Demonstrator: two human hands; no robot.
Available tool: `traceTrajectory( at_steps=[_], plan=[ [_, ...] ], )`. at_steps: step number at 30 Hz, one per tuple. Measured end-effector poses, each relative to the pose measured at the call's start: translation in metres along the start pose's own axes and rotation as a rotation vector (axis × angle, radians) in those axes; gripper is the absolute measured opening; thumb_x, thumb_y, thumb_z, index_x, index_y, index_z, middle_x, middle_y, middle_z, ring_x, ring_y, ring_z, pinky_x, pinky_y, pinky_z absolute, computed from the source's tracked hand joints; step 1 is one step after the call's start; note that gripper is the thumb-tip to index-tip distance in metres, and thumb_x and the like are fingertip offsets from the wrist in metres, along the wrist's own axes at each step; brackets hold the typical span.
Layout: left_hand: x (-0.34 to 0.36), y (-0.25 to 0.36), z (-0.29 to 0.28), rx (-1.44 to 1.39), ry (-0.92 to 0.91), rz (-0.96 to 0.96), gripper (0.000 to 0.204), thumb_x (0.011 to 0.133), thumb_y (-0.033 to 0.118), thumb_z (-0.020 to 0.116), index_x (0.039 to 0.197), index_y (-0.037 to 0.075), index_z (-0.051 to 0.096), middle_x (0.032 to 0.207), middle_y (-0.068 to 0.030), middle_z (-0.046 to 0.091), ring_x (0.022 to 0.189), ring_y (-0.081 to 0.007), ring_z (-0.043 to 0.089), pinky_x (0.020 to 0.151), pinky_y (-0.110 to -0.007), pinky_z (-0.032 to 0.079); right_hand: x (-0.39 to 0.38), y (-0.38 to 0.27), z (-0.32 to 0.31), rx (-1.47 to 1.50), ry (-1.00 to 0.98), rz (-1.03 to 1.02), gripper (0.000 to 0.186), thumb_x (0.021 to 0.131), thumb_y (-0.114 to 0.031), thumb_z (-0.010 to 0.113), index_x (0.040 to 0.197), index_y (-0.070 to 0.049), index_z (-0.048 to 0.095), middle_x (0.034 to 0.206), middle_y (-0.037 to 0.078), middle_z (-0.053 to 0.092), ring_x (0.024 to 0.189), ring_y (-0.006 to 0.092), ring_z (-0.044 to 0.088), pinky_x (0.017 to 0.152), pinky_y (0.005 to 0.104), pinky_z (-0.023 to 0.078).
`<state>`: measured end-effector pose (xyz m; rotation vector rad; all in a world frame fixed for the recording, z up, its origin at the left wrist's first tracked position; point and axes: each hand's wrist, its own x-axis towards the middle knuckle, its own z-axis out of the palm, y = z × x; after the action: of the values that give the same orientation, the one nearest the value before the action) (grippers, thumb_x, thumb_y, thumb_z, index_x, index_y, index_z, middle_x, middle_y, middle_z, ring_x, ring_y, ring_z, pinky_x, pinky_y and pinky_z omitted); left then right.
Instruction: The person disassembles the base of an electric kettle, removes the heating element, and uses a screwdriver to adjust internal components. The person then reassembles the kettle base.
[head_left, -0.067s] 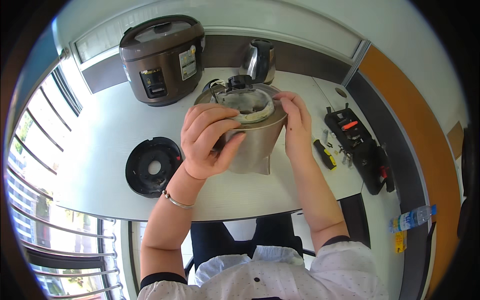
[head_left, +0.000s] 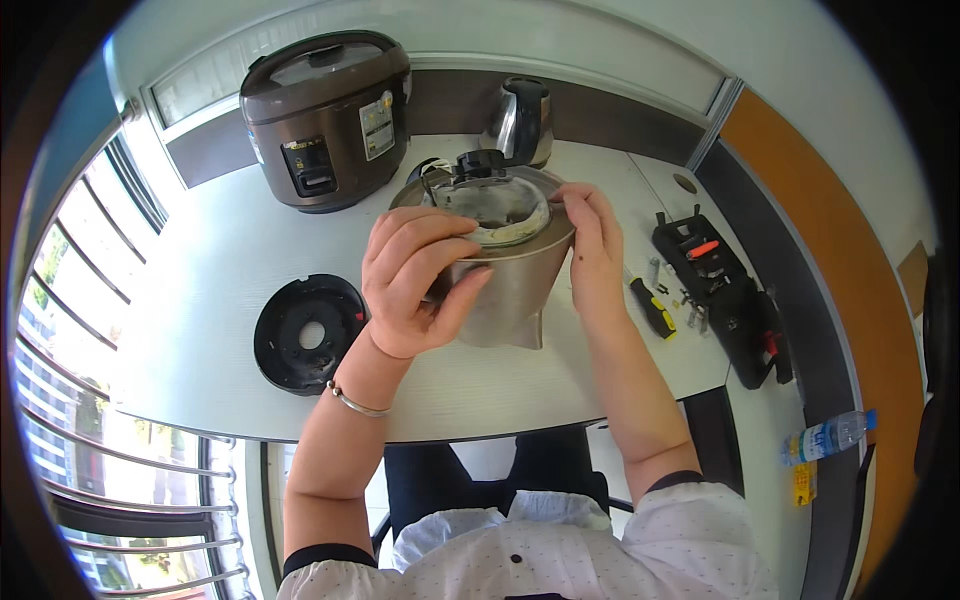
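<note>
A steel kettle body (head_left: 500,308) stands upside down in front of me, its spout pointing down and toward me. On its upturned underside a round metal heating plate (head_left: 490,205) is exposed, with a pale ring around it, a black connector (head_left: 480,163) and thin wires at the far side. My left hand (head_left: 418,270) grips the left of the rim, fingers over the underside and thumb against the wall. The right side of the rim is held by my right hand (head_left: 594,240), its fingertips on the edge. A black round plastic base (head_left: 285,345) lies left of my left wrist.
A brown rice cooker (head_left: 325,130) stands at the back left, and a steel kettle with a black handle (head_left: 525,120) behind my hands. To the right lie a yellow-black screwdriver (head_left: 653,308), small loose parts and an open black tool case (head_left: 725,310). A plastic bottle (head_left: 825,438) is lower right.
</note>
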<state>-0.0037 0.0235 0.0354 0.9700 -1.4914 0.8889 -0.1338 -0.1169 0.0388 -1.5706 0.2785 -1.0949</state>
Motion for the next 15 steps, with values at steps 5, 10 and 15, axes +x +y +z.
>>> traceTrajectory(
  at_steps=[5, 10, 15],
  plan=[
    [0.000, -0.008, -0.008, -0.014, 0.112, -0.112, 0.017, 0.071, 0.004, 0.066, 0.086, -0.003, 0.061, 0.090, -0.0152, 0.064, 0.082, -0.0277, 0.059, 0.074, -0.034, 0.046, 0.002, 0.009, -0.005, -0.038, -0.007, -0.157, 0.023, 0.095, -0.024, 0.051, 0.095, -0.001, 0.056, 0.112, 0.009, 0.059, 0.100, 0.0129, 0.050, 0.091, 0.0269, 0.037],
    [0.001, -0.017, -0.016, 0.046, 0.256, -0.430, 0.009, 0.086, 0.000, 0.058, 0.092, -0.003, 0.063, 0.095, -0.0117, 0.065, 0.089, -0.0206, 0.059, 0.081, -0.031, 0.045, -0.001, 0.018, -0.010, 0.002, 0.026, -0.268, 0.020, 0.095, -0.021, 0.052, 0.093, -0.001, 0.056, 0.101, 0.009, 0.060, 0.103, 0.0152, 0.051, 0.092, 0.0285, 0.037],
    [0.005, -0.032, -0.022, -0.034, 0.132, -0.609, 0.011, 0.087, 0.002, 0.060, 0.095, -0.001, 0.066, 0.098, -0.0077, 0.066, 0.093, -0.0158, 0.059, 0.084, -0.027, 0.044, -0.009, 0.013, -0.010, -0.036, 0.040, -0.330, 0.017, 0.091, -0.016, 0.055, 0.087, 0.000, 0.054, 0.080, 0.005, 0.056, 0.086, 0.0149, 0.053, 0.092, 0.0324, 0.041]
  ],
)
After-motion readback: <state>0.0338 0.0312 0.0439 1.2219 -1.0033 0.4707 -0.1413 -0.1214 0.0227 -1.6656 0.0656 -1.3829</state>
